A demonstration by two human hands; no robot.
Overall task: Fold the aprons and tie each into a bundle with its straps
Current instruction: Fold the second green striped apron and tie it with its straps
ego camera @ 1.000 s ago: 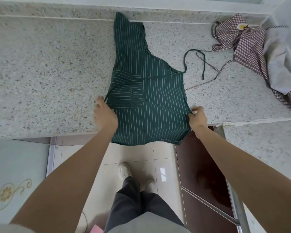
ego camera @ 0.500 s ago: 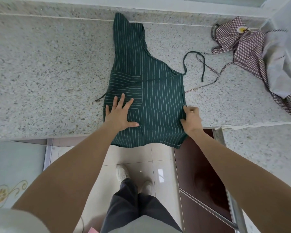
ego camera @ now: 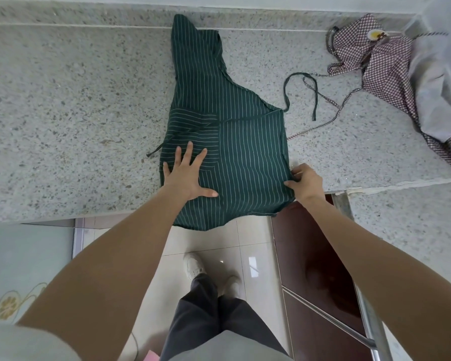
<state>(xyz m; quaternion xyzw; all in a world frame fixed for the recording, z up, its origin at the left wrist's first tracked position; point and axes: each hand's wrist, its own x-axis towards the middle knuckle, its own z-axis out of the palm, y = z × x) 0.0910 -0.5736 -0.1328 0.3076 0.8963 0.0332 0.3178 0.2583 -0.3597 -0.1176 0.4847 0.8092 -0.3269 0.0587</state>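
Observation:
A dark green striped apron (ego camera: 235, 131) lies folded lengthwise on the speckled stone counter (ego camera: 63, 113), its lower hem hanging over the front edge. My left hand (ego camera: 186, 175) presses flat on the apron's left part, fingers spread. My right hand (ego camera: 306, 182) pinches the apron's right edge near the counter edge. One green strap (ego camera: 301, 86) loops on the counter to the right; another strap end (ego camera: 154, 151) sticks out at the left. A checked maroon apron (ego camera: 380, 66) lies crumpled at the far right.
A grey cloth (ego camera: 432, 95) lies against the checked apron by the right wall. Below the counter are pale floor tiles (ego camera: 219, 243), a dark brown cabinet door (ego camera: 313, 261) and my legs and shoes. A second counter section (ego camera: 406, 217) runs at the right.
My left hand let go of the apron's left edge and now lies flat on the cloth. My right hand stayed at the right edge, now pinching it slightly farther out.

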